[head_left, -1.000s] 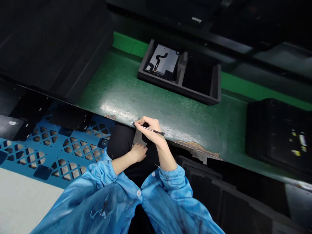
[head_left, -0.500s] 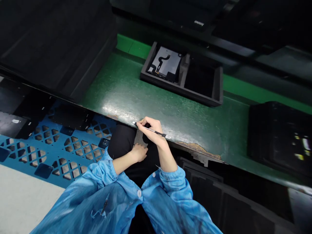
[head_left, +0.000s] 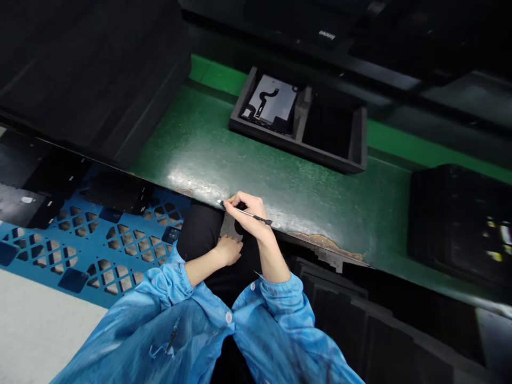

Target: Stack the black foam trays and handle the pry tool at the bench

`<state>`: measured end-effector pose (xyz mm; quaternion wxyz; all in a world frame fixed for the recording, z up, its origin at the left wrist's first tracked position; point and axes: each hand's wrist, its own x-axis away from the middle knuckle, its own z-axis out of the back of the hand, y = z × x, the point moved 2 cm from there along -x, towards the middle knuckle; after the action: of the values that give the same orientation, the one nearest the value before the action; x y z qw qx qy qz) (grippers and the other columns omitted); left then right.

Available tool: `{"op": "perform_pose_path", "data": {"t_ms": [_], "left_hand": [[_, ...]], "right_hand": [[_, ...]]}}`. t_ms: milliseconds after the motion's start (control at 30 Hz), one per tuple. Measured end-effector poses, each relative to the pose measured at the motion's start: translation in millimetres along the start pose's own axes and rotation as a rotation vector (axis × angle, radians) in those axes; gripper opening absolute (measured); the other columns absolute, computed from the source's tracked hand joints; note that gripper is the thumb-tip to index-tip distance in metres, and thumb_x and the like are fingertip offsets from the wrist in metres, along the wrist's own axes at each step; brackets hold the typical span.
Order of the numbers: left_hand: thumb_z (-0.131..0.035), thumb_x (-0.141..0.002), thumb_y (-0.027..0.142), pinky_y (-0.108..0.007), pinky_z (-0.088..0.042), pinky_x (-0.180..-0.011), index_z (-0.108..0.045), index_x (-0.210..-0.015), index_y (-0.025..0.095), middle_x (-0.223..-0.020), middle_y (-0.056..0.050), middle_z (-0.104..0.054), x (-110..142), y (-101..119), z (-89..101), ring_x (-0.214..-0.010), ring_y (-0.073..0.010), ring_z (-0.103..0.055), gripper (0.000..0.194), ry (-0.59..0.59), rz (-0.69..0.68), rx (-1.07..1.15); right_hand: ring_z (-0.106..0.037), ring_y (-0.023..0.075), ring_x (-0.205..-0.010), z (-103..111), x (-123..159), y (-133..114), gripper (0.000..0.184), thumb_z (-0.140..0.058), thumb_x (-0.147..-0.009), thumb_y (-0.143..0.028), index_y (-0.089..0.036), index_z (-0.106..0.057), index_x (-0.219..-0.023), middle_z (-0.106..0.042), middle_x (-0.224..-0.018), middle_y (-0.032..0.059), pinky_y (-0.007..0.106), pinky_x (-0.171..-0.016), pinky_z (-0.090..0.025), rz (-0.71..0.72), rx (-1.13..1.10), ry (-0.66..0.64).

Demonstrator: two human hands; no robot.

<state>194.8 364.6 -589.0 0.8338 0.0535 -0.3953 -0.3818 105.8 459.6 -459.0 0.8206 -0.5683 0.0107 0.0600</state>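
Observation:
Pinched between the thumb and fingers of my right hand (head_left: 248, 210) is a slim pen-like tool (head_left: 256, 216) with a pale tip and a dark, flattened tail. That hand is at the front edge of the green bench (head_left: 208, 160), the tool slanting across it with its tip toward the left. My left hand (head_left: 229, 250) rests on my lap below, palm down with loosely bent fingers, holding nothing that I can see. Beyond both hands, a dark two-compartment tray (head_left: 260, 132) stands on the bench. Its left compartment holds a flat silver panel (head_left: 276, 101) with a black ribbon cable; the right one looks black inside.
A large black block-like box (head_left: 132, 106) covers the bench's left end. Another black case (head_left: 444, 213) stands at the right. Dark equipment (head_left: 328, 35) with a Lenovo mark spans the back. Below left are flat black panels (head_left: 116, 189) on a blue lattice pallet (head_left: 132, 240).

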Motion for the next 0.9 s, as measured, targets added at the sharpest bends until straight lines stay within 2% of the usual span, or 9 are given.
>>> {"op": "perform_pose_path", "data": {"t_ms": [167, 367, 900], "left_hand": [[-0.052, -0.110, 0.043, -0.051, -0.045, -0.121, -0.063, -0.154, 0.015, -0.153, -0.022, -0.069, -1.3, -0.2, -1.3, -0.140, -0.0375, -0.066, 0.054, -0.005, 0.001, 0.007], [-0.053, -0.110, 0.043, -0.051, -0.043, -0.123, -0.062, -0.155, 0.014, -0.155, -0.022, -0.067, -3.0, -1.1, -2.0, -0.142, -0.0375, -0.064, 0.054, -0.012, 0.003, 0.013], [-0.053, -0.109, 0.041, -0.051, -0.046, -0.118, -0.065, -0.151, 0.014, -0.148, -0.023, -0.071, 2.3, 1.0, 2.2, -0.136, -0.0378, -0.068, 0.051, 0.008, 0.000, 0.019]], "right_hand": [[-0.077, 0.0223, -0.085, -0.1, 0.3, 0.5, 0.032, -0.077, -0.095, -0.033, -0.025, -0.057, -0.072, -0.079, -0.084, 0.0005, 0.034, -0.077, -0.054, 0.002, 0.008, -0.032], [-0.078, 0.0239, -0.086, -0.3, 0.3, 0.4, 0.033, -0.075, -0.095, -0.037, -0.025, -0.056, -0.071, -0.080, -0.085, 0.0016, 0.036, -0.077, -0.056, -0.028, 0.004, -0.025], [-0.078, 0.0241, -0.088, 0.2, 0.2, -4.1, 0.032, -0.075, -0.095, -0.034, -0.025, -0.056, -0.071, -0.079, -0.085, 0.0018, 0.035, -0.078, -0.055, -0.017, 0.019, 0.005]]}}
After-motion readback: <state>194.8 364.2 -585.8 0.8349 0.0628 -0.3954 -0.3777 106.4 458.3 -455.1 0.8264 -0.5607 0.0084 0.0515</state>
